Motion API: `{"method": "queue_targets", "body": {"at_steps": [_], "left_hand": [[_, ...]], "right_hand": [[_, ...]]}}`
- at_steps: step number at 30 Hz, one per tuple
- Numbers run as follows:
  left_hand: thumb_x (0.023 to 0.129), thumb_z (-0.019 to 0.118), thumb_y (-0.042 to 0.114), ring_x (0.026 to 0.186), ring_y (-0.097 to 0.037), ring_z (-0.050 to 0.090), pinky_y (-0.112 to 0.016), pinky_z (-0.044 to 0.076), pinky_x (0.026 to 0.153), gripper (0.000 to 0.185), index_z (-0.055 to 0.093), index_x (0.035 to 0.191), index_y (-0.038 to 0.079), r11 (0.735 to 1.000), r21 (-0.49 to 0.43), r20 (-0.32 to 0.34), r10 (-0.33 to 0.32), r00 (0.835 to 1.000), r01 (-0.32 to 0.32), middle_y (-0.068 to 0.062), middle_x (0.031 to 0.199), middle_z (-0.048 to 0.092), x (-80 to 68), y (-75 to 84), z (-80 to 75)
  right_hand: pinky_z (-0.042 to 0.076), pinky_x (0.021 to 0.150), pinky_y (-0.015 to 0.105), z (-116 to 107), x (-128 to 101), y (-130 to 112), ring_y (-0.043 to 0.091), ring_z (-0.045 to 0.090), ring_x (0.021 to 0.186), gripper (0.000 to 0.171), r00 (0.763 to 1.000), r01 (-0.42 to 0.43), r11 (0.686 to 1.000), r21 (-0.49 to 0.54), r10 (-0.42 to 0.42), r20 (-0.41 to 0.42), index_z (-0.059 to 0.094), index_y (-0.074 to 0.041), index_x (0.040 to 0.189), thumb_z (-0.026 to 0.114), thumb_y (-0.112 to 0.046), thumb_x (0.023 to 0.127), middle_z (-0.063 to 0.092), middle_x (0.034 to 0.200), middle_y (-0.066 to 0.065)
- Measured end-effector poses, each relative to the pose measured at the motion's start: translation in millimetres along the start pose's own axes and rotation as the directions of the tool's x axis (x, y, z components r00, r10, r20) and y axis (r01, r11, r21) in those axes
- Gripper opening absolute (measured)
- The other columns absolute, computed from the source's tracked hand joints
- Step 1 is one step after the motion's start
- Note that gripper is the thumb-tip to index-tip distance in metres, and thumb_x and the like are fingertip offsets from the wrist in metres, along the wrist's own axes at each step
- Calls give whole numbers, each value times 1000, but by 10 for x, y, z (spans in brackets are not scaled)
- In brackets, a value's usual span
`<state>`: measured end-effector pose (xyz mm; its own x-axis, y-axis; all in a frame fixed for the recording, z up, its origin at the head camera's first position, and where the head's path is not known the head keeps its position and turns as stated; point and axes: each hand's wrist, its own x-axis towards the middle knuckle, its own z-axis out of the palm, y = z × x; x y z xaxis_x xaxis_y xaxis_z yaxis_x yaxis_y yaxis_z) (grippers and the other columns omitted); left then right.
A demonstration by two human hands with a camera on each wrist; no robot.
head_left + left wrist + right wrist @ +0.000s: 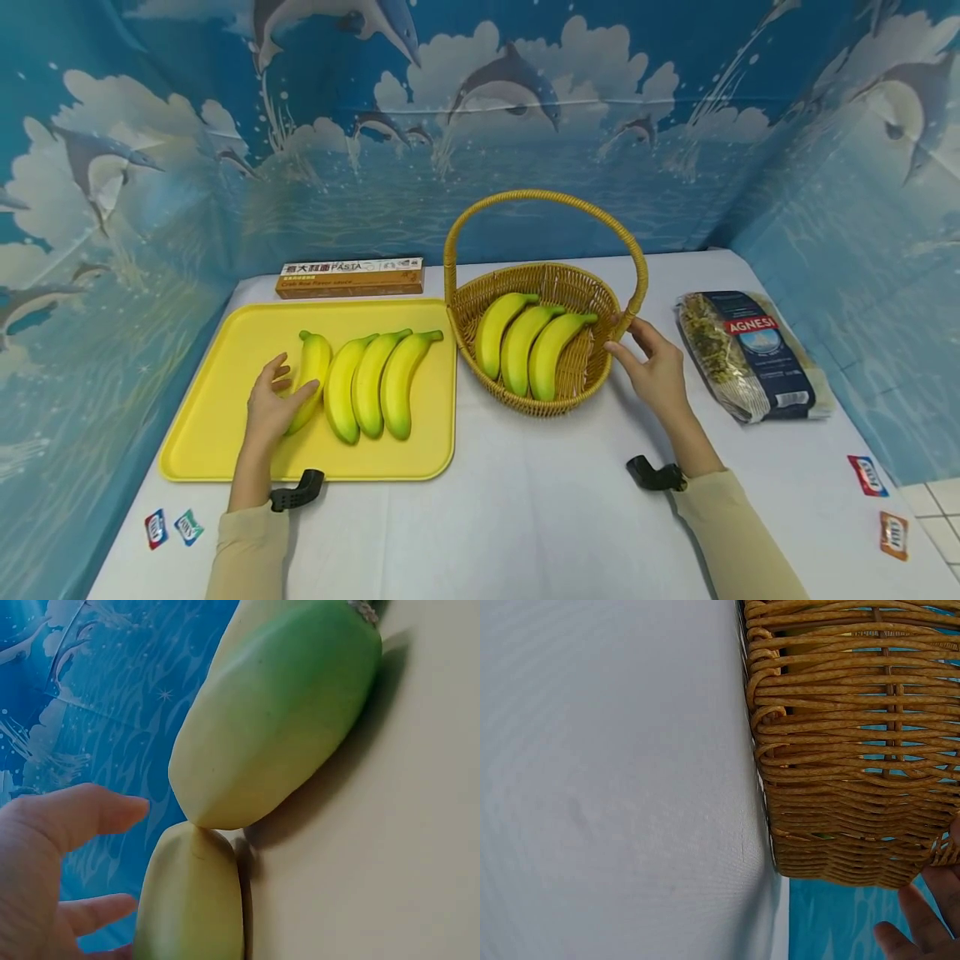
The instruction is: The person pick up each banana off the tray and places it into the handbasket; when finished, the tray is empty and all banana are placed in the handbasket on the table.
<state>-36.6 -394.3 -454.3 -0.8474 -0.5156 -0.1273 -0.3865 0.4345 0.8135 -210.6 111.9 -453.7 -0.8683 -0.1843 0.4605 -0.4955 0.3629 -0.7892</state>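
Note:
My left hand (pixel 273 406) hovers at the leftmost banana (pixel 312 372) on the yellow tray (pixel 247 333), its fingers apart and loosely bent around nothing. In the left wrist view a gap separates those fingers from the nearest banana (pixel 191 900). Beside that fruit, three more bananas (pixel 369 387) lie side by side on the tray. Three others (pixel 517 348) sit inside a wicker basket (pixel 577 292) with a tall arched handle. My right hand (pixel 654 362) grips the basket's right rim near the handle's base; the right wrist view shows its fingers (pixel 922 915) against the woven wall.
A pasta box (pixel 349 277) lies behind the tray. To the basket's right is a bag of pasta (pixel 750 350). Small wrapped packets (pixel 156 529) lie at the front left, and others (pixel 868 476) at the right edge. A dolphin-print curtain (pixel 517 167) surrounds the white table.

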Motion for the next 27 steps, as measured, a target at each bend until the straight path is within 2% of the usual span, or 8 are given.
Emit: {"method": "queue_targets", "body": {"at_steps": [5, 15, 21, 27], "left_hand": [[92, 68, 26, 135, -40, 37, -53, 32, 112, 75, 29, 153, 3, 999, 49, 62, -1, 998, -2, -26, 147, 41, 11, -26, 24], [92, 67, 22, 134, -42, 42, -52, 36, 109, 68, 37, 150, 2, 998, 57, 46, 16, 999, -19, -29, 143, 44, 25, -63, 48], [91, 67, 18, 128, -41, 45, -51, 39, 106, 64, 41, 147, 1, 999, 40, -14, 7, 1000, -6, -28, 138, 47, 16, -43, 50], [90, 68, 18, 124, -40, 46, -51, 39, 103, 63, 44, 146, 3, 999, 33, -104, 13, 995, -9, -26, 135, 50, -47, 109, 14]], "right_hand": [[38, 103, 10, -1, -3, -3, -14, 47, 119, 44, 1000, -8, 1000, -3, 8, 3, 61, -2, 130, 71, -4, 87, 63, 128, 21], [37, 103, 9, -2, 5, 12, -16, 47, 119, 43, 1000, -2, 1000, -3, 2, 2, 61, 0, 129, 71, -5, 87, 64, 127, 18], [37, 103, 9, 0, 5, 18, -16, 47, 118, 43, 1000, 0, 1000, -3, 0, 2, 61, -1, 129, 71, -5, 87, 64, 127, 18], [38, 103, 10, -4, 2, 20, -15, 48, 118, 43, 1000, 9, 1000, -13, -9, 0, 61, -1, 129, 71, -6, 87, 64, 127, 17]]}}
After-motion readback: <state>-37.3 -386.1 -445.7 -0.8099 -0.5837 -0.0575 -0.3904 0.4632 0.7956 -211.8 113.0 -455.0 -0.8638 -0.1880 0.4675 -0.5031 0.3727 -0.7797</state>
